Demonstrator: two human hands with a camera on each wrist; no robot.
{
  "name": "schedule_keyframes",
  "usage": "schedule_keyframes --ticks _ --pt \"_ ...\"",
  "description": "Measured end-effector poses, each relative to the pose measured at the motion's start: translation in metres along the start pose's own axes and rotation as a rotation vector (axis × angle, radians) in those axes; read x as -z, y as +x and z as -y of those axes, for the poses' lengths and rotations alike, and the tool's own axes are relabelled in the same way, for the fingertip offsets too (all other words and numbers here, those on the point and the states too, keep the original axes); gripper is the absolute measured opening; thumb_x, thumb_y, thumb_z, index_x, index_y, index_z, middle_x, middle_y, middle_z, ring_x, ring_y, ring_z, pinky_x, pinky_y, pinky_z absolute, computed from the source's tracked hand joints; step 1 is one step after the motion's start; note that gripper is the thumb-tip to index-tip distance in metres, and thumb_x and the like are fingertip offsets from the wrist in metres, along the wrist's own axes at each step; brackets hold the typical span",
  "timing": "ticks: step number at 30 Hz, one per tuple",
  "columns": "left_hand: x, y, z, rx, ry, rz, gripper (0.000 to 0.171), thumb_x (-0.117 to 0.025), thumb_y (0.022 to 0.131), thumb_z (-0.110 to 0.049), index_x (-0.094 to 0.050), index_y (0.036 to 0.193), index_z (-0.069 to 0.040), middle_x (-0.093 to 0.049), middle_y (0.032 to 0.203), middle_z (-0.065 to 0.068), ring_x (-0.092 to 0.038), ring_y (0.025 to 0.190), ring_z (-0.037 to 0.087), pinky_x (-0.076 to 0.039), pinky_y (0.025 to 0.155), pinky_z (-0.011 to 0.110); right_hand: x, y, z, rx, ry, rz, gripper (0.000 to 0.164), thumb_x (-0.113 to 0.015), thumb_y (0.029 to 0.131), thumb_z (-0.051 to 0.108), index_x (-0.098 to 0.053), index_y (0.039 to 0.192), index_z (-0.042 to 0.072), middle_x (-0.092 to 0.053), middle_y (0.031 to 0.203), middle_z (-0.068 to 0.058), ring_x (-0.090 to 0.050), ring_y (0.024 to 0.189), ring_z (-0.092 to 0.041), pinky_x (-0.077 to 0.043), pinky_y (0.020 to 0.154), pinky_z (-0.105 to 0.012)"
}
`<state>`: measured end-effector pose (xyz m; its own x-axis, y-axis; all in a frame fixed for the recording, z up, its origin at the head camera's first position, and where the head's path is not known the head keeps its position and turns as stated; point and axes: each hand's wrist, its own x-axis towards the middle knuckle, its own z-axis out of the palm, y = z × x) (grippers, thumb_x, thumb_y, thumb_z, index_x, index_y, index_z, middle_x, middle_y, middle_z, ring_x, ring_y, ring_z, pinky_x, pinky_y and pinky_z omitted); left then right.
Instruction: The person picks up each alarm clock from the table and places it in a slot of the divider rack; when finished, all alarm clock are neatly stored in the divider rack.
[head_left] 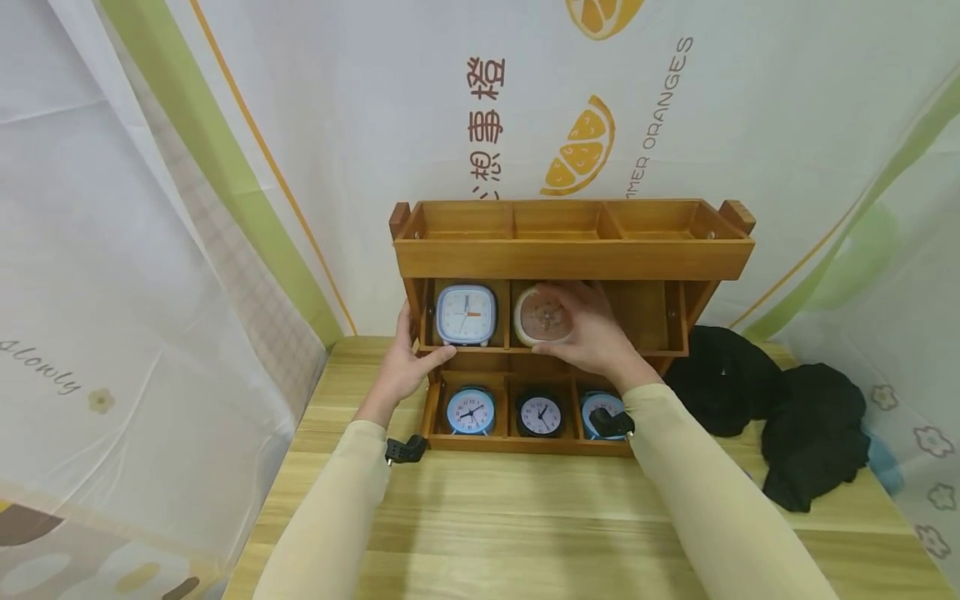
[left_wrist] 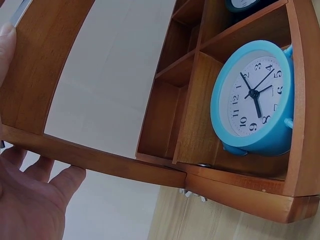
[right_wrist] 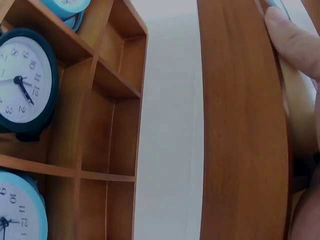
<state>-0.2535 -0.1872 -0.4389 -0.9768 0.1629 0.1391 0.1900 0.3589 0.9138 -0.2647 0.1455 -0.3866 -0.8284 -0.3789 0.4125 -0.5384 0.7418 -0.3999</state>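
A three-tier wooden rack (head_left: 573, 260) stands on the table. My left hand (head_left: 403, 367) holds its left side at the middle tier, thumb at the front edge and fingers along the side panel. Just above that thumb, a blue-rimmed white clock (head_left: 466, 314) sits in the left compartment. In the middle compartment, my right hand (head_left: 592, 329) grips a cream-rimmed alarm clock with a brown face (head_left: 543, 315), partly covered by the fingers. The bottom tier holds a light blue clock (head_left: 471, 412), a black clock (head_left: 540, 416) and another light blue clock (head_left: 597, 407), partly hidden by the right wrist camera.
Above the middle tier is a three-section top tray (head_left: 558, 221). Black cloth (head_left: 813, 429) lies bunched on the table's right, with something blue (head_left: 883, 462) beside it. A white printed curtain (head_left: 360, 125) surrounds the back and sides of the wooden table (head_left: 510, 533).
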Motion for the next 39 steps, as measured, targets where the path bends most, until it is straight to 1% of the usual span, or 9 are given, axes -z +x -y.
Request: schedule_keyframes --ticks 2,5,15,17,21,24,30,37,39 --pt "0.000 0.000 0.000 -0.003 -0.002 0.000 0.114 -0.078 0.096 -0.039 0.011 0.167 -0.034 -0.003 0.175 0.011 -0.008 0.160 0.033 -0.017 0.126 0.055 0.000 0.001 0.001 0.009 -0.038 0.019 0.087 -0.094 0.077 0.043 -0.054 0.149 0.018 -0.047 0.155 -0.012 -0.036 0.148 -0.036 -0.005 0.127 -0.058" --pt "0.000 0.000 0.000 -0.009 -0.007 0.001 0.114 -0.078 0.096 -0.038 0.010 0.167 -0.034 -0.003 0.175 0.010 -0.008 0.160 0.034 -0.016 0.126 0.056 -0.001 0.000 0.003 0.007 -0.075 0.038 0.082 -0.090 0.081 0.043 -0.052 0.149 0.016 -0.046 0.155 -0.011 -0.035 0.150 -0.034 0.001 0.128 -0.056" --pt "0.000 -0.001 0.002 -0.008 -0.019 0.005 0.115 -0.078 0.095 -0.040 0.010 0.167 -0.033 -0.002 0.175 0.010 -0.006 0.160 0.032 -0.018 0.126 0.057 -0.001 -0.005 0.002 0.025 -0.063 0.018 0.084 -0.090 0.082 0.044 -0.051 0.150 0.015 -0.043 0.157 -0.012 -0.034 0.150 -0.034 0.001 0.128 -0.054" --pt "0.000 -0.001 0.002 -0.003 -0.022 0.006 0.115 -0.078 0.095 -0.040 0.011 0.167 -0.033 -0.001 0.175 0.010 -0.006 0.160 0.032 -0.019 0.125 0.057 0.000 -0.008 0.000 0.042 -0.051 -0.001 0.086 -0.091 0.080 0.042 -0.050 0.152 0.017 -0.042 0.158 -0.011 -0.034 0.150 -0.034 -0.002 0.128 -0.055" --pt "0.000 0.000 0.002 0.006 -0.020 0.005 0.116 -0.079 0.094 -0.042 0.011 0.167 -0.033 -0.001 0.175 0.011 -0.006 0.160 0.032 -0.020 0.126 0.056 0.003 -0.020 -0.004 0.045 -0.022 -0.018 0.094 -0.094 0.078 0.039 -0.047 0.157 0.020 -0.035 0.163 -0.011 -0.031 0.151 -0.034 -0.024 0.124 -0.059" --pt "0.000 0.000 0.000 0.009 -0.013 0.002 0.116 -0.079 0.094 -0.042 0.011 0.167 -0.033 -0.001 0.175 0.010 -0.006 0.160 0.031 -0.019 0.126 0.055 0.006 -0.031 -0.007 0.034 -0.002 -0.014 0.098 -0.095 0.078 0.037 -0.043 0.160 0.019 -0.029 0.166 -0.012 -0.028 0.152 -0.036 -0.036 0.117 -0.061" --pt "-0.002 0.000 0.000 0.004 -0.022 0.002 0.115 -0.079 0.095 -0.039 0.010 0.167 -0.035 -0.004 0.175 0.010 -0.007 0.160 0.031 -0.019 0.126 0.056 0.010 -0.052 -0.011 0.027 0.050 -0.030 0.105 -0.097 0.076 0.031 -0.038 0.162 0.013 -0.027 0.168 -0.013 -0.025 0.153 -0.039 -0.033 0.116 -0.067" --pt "-0.002 0.000 0.000 -0.012 -0.031 -0.003 0.114 -0.079 0.095 -0.036 0.008 0.168 -0.035 -0.007 0.175 0.010 -0.009 0.160 0.031 -0.019 0.125 0.058 0.013 -0.083 -0.015 -0.058 0.069 -0.032 0.115 -0.097 0.075 0.034 -0.029 0.166 0.016 -0.024 0.169 -0.014 -0.022 0.154 -0.041 -0.035 0.112 -0.070" --pt "-0.002 0.000 0.000 -0.016 -0.028 -0.006 0.114 -0.079 0.095 -0.036 0.008 0.168 -0.034 -0.007 0.175 0.010 -0.009 0.160 0.031 -0.018 0.125 0.057 0.014 -0.092 -0.016 -0.057 0.066 -0.035 0.116 -0.097 0.074 0.033 -0.028 0.166 0.016 -0.024 0.169 -0.015 -0.023 0.153 -0.042 -0.036 0.111 -0.071"
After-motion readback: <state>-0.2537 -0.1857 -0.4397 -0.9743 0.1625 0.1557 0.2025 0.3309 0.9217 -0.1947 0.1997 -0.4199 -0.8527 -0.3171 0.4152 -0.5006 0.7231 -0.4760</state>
